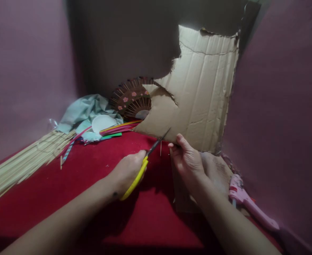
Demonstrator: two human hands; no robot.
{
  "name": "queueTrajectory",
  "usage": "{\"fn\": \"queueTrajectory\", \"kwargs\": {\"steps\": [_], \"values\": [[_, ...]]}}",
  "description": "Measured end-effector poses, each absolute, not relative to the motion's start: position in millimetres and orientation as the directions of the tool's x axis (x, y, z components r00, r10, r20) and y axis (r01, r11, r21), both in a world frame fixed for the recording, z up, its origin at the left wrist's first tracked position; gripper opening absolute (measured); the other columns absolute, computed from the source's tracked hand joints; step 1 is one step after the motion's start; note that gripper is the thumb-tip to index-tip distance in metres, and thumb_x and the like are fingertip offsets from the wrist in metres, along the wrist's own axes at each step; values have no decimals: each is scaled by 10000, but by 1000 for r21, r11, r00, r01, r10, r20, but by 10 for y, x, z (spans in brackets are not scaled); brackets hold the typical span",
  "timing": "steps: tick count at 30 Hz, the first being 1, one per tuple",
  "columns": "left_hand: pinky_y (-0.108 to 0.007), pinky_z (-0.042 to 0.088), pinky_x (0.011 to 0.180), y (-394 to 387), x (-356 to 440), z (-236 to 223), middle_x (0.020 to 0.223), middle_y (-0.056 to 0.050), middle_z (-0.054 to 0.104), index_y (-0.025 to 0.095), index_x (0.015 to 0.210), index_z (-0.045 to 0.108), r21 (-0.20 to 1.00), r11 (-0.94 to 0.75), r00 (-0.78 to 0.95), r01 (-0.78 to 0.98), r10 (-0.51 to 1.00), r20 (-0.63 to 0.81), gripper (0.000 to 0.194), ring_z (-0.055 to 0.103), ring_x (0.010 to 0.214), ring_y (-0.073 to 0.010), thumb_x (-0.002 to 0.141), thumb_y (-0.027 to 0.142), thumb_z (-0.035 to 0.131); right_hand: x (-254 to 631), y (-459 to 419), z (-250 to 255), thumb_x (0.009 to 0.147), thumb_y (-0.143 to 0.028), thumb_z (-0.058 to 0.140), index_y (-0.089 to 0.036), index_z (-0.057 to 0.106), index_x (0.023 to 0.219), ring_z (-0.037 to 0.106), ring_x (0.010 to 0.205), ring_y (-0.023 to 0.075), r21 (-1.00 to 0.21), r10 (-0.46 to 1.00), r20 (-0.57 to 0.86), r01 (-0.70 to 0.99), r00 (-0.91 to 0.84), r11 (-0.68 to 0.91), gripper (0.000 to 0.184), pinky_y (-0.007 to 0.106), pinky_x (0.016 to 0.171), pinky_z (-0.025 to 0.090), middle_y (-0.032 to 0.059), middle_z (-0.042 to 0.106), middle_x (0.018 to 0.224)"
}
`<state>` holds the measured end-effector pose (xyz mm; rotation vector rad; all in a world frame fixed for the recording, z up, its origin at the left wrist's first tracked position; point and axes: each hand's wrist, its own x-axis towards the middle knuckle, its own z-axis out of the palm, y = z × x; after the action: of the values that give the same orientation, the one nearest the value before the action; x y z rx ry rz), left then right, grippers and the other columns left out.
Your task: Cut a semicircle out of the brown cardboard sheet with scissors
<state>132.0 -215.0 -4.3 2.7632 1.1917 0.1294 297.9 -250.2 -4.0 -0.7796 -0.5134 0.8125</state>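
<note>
My left hand is closed around the yellow handles of a pair of scissors. Their dark blades lie across the lower edge of a large cardboard piece, one blade showing in front of it. My right hand pinches that same lower edge just right of the blades, thumb in front. The cardboard stands upright, with ragged curved cut-outs along its left side, a slit near the middle and a crease across the top.
A pink glue gun lies at right beside another cardboard piece. Bamboo sticks are bundled at left. Behind are pale green cloth, a white disc, coloured strips and a flowered fan. Red cloth covers the surface between walls.
</note>
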Motion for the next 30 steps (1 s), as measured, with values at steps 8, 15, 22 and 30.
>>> {"fn": "queueTrajectory", "kwargs": {"steps": [8,15,22,30], "values": [[-373,465,646,-2197,1296,-48,829,-149,708,135,1007,569,34,-616,614,787,788,56,253,691,803,-332,866,211,372,2917,-2520,12,605,-140,769,-190,635,589,636,597,122,-683,799,-26,-594,601,425,143,218,556,563,-46,661,579],[-291,472,649,-2201,1361,-86,861,-92,721,164,990,555,65,-645,640,762,764,79,238,702,814,-244,917,247,344,2868,-2535,3,554,-87,788,-154,637,605,578,524,87,-632,819,-132,-684,559,365,173,192,503,549,-55,641,574],[-407,498,675,-2203,1371,-51,852,-176,714,115,969,581,39,-601,594,799,797,107,257,696,829,-352,878,186,351,2752,-2532,-99,524,-83,784,-143,672,621,581,557,103,-623,817,-68,-664,573,413,160,200,448,531,-38,658,598],[-385,503,681,-2184,1337,-116,866,-161,721,127,983,582,105,-622,616,776,783,86,254,699,842,-335,896,217,361,2761,-2504,-147,487,-75,801,-155,672,628,598,541,103,-631,798,-71,-647,598,428,207,198,447,538,-52,654,581]]}}
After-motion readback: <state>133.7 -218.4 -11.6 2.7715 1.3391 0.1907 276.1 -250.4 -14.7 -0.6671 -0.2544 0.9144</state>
